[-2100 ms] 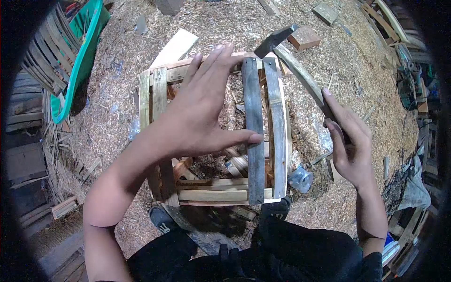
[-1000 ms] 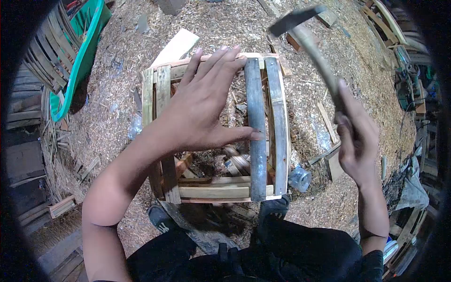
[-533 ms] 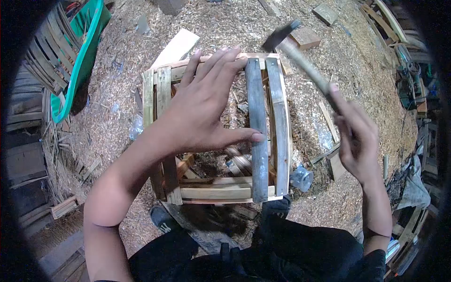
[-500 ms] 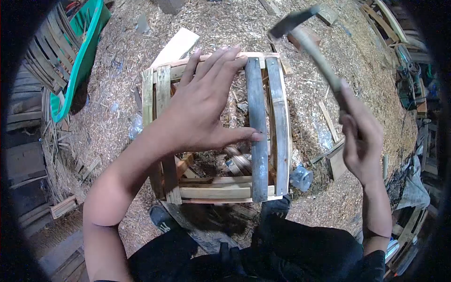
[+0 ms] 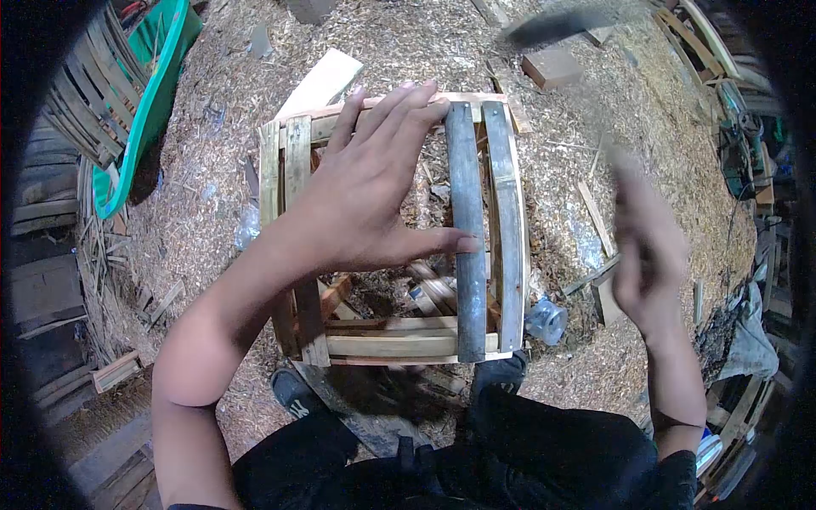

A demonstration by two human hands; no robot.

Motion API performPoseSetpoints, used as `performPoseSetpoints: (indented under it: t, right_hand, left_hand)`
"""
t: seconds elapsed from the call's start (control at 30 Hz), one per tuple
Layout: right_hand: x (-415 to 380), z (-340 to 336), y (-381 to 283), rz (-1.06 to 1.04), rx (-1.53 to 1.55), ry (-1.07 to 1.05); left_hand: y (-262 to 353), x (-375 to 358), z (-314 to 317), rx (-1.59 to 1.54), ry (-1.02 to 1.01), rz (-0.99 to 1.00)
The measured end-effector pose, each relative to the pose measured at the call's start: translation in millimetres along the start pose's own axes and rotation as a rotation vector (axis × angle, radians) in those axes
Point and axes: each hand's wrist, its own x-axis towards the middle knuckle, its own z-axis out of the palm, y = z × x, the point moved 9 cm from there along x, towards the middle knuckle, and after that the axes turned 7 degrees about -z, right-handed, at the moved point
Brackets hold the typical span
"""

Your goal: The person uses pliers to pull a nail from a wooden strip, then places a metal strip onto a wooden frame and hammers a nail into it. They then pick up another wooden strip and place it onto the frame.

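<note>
A slatted wooden crate (image 5: 391, 347) lies in front of me, above my feet. My left hand (image 5: 374, 178) rests on it with the fingers spread over the far edge and the thumb pressed on a grey slat (image 5: 466, 195). Beside that slat, another grey slat (image 5: 503, 221) runs along the crate's right side. My right hand (image 5: 650, 246) is closed round the handle of a hammer, raised to the right of the crate. Both hand and tool are smeared by motion; the hammer's dark head (image 5: 552, 27) shows at the top.
Wood shavings (image 5: 221, 110) cover the ground. A green tub (image 5: 140, 144) holding wooden slats stands at the upper left. A wood block (image 5: 551, 68) and a pale board (image 5: 321, 81) lie beyond the crate. A clear plastic piece (image 5: 546, 321) sits right of it.
The hammer and my right hand have moved slightly and are more blurred now. My left hand holds its place on the crate, which has hardly shifted.
</note>
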Motion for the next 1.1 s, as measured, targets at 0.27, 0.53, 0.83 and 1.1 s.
performPoseSetpoints:
  t: [0.27, 0.53, 0.83, 1.1]
  right_hand:
    - [5, -4, -1, -0.134, 0.055, 0.082]
    - [0, -10, 7, 0.061, 0.149, 0.110]
    - [2, 8, 8, -0.075, 0.046, -0.027]
    - [-2, 14, 10, 0.033, 0.023, -0.196]
  left_hand:
    - [0, -1, 0, 0.037, 0.016, 0.024]
    - [1, -1, 0, 0.070, 0.026, 0.041]
    - [1, -1, 0, 0.065, 0.033, 0.037]
    - [-1, 0, 3, 0.014, -0.010, -0.005]
